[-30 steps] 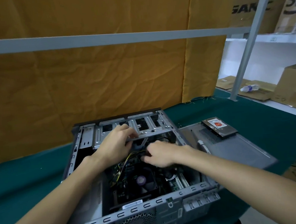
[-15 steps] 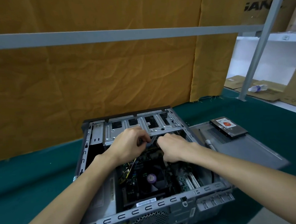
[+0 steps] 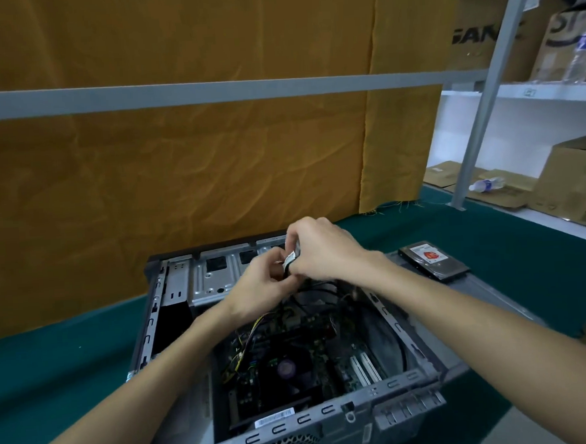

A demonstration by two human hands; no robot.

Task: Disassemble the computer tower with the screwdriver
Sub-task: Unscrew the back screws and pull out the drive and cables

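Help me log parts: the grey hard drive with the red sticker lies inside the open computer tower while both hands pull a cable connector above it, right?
Not quite. The head view shows the grey hard drive with the red sticker lying outside the open computer tower, on the grey side panel beside it. Both hands do hold the cable connector.

One computer tower (image 3: 287,376) lies open on the green tabletop (image 3: 53,367), with one fan (image 3: 287,368) and two white slots (image 3: 364,368) showing inside. One hard drive (image 3: 433,259) sits on one grey side panel (image 3: 488,295) to the right. Two hands – left hand (image 3: 264,285), right hand (image 3: 321,251) – meet on one small connector (image 3: 289,259). Far right: one lying plastic bottle (image 3: 486,184), plus several cardboard boxes – exact count unclear.
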